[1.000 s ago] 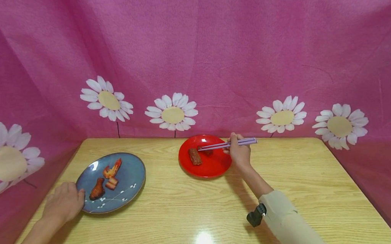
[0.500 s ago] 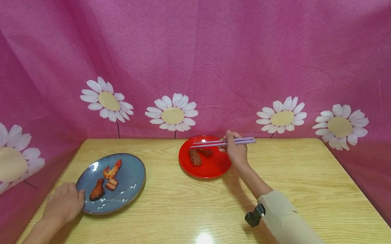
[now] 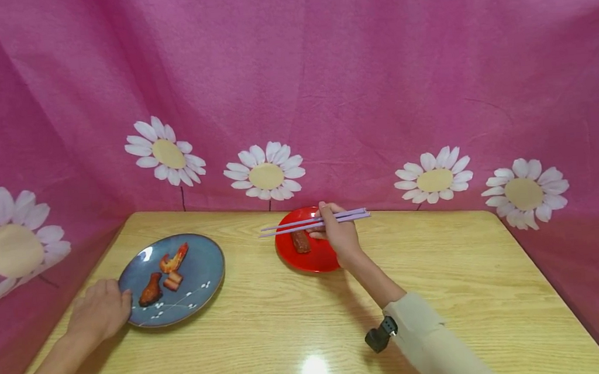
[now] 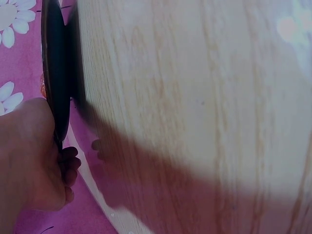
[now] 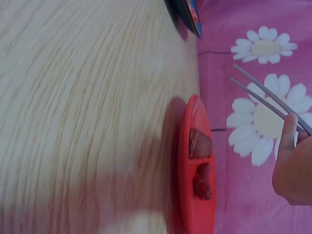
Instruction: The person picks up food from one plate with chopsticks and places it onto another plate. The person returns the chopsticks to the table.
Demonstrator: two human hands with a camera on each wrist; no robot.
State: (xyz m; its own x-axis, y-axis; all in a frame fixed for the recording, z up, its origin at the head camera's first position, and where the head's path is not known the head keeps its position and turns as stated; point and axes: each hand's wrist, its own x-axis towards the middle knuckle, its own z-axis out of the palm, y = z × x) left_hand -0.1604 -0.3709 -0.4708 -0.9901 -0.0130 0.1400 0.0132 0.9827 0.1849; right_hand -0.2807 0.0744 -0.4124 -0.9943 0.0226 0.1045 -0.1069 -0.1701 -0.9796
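My left hand (image 3: 100, 311) grips the near-left rim of a blue plate (image 3: 205, 268), thumb above and fingers curled beneath the edge in the left wrist view. On that plate lie a chicken drumstick (image 3: 151, 290), a shrimp (image 3: 174, 259) and a small striped meat piece (image 3: 172, 281). My right hand (image 3: 341, 237) holds purple chopsticks (image 3: 284, 231), raised over a red plate (image 3: 313, 262). Their tips are slightly apart, with nothing between them, left of the plate's rim. Two brown meat pieces rest there: a blocky one (image 3: 301, 242) and a smaller one (image 5: 202, 183), mostly hidden in the head view.
A light wooden table (image 3: 269, 336) bears both plates, the red one near the back edge. Pink cloth (image 3: 344, 78) with printed daisies hangs behind and at both sides. A black wrist device (image 3: 381, 334) sits on the right sleeve.
My right hand has lifted the chopsticks off the meat on the red plate and moved them left, past its rim. Both meat pieces stay there. The left hand keeps its hold.
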